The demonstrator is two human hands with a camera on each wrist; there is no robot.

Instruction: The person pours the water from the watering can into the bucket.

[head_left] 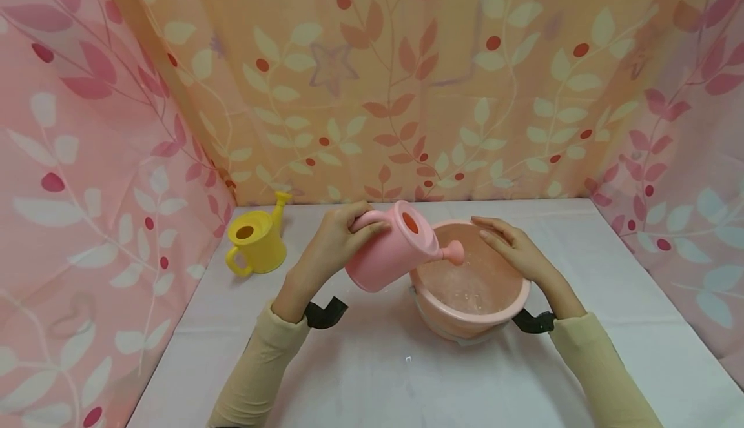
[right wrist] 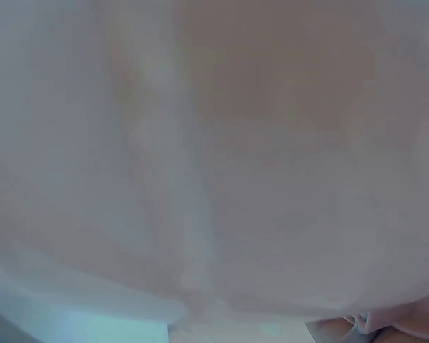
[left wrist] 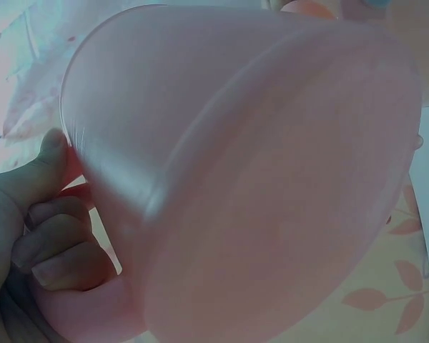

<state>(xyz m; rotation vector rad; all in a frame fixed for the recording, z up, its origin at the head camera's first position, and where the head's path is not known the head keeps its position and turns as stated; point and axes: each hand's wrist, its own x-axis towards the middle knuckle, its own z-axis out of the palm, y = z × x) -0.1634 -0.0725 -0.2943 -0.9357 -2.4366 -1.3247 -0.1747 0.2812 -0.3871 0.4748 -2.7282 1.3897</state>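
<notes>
My left hand (head_left: 340, 237) grips the handle of a pink watering can (head_left: 389, 250), its fingers curled round the handle in the left wrist view, where the can's base fills much of the picture. The can is tilted, its spout's round rose (head_left: 453, 252) over a pink basin (head_left: 471, 317). Inside the basin, water (head_left: 465, 286) shows ripples and bubbles. My right hand (head_left: 514, 250) rests on the basin's right far rim, fingers extended across it. The blurred pale basin wall (right wrist: 286, 200) takes up most of the right wrist view.
A yellow watering can (head_left: 258, 247) stands upright at the back left of the white-covered table (head_left: 372, 376). Patterned curtains (head_left: 407, 92) hang behind and on both sides. A dark strap piece (head_left: 325, 313) sticks out from each wrist.
</notes>
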